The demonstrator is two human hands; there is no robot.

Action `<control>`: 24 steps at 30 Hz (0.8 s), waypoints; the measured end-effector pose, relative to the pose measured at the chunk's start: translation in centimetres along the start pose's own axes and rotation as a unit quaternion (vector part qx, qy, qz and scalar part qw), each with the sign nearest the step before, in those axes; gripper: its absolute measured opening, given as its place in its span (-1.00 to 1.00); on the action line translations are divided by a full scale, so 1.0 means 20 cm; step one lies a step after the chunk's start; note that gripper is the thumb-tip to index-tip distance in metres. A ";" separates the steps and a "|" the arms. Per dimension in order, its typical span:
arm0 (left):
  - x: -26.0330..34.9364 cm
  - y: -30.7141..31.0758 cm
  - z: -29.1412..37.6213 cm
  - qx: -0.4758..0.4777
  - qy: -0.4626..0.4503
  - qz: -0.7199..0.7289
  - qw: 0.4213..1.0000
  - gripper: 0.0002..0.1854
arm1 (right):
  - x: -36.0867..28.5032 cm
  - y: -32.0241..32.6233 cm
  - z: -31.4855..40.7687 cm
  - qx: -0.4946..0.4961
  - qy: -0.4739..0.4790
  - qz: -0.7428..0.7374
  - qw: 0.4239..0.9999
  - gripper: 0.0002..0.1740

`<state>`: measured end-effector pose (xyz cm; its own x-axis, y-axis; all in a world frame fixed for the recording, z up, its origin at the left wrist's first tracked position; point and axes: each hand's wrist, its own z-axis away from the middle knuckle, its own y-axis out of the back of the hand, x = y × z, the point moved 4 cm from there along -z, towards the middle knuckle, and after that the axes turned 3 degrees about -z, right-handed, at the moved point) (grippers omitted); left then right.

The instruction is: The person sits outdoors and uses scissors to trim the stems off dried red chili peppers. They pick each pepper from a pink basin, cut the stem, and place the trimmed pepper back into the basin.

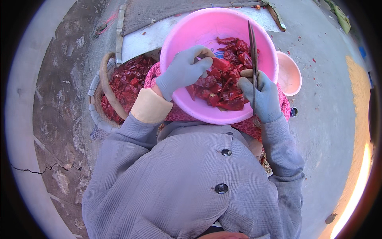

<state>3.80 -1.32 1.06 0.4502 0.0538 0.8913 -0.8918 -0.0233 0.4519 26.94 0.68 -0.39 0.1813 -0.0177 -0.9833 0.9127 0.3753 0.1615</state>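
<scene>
Both hands wear grey-blue gloves and are over a pink plastic basin on my lap. Shiny dried red chili peppers lie in a heap inside it. My left hand pinches a smooth red pepper between thumb and fingers above the heap. At the basin's right side, my right hand grips a long dark metal tool, apparently scissors seen edge-on. Its two narrow points extend upward, close together. The handle part is mostly hidden by the hand.
Left of the basin stands a woven basket with an arched handle, full of red pepper pieces. A smaller pale pink bowl sits on the concrete floor at right, near a small dark cylinder. A framed mesh screen lies ahead.
</scene>
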 end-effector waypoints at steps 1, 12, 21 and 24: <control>0.02 -0.02 0.02 -0.010 0.013 0.043 0.999 -0.79 | -0.01 -0.01 -0.01 -0.003 0.010 0.002 1.000 -0.65; 0.13 -0.22 0.09 -0.016 -0.026 0.047 0.998 -0.69 | -0.02 0.00 -0.09 -0.059 0.102 -0.017 0.993 -0.73; 0.14 -0.20 0.19 0.051 -0.151 -0.022 0.987 -0.63 | -0.14 -0.03 -0.12 -0.123 0.104 -0.063 0.985 -0.73; 0.15 -0.17 0.26 0.070 -0.084 0.058 0.992 -0.64 | -0.18 -0.04 -0.08 -0.140 0.090 -0.032 0.985 -0.70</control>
<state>8.41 -6.33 2.37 0.3561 -0.1251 0.9260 -0.9284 -0.1593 0.3355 24.92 1.86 2.80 0.0355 0.1065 -0.9937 0.7785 0.6205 0.0943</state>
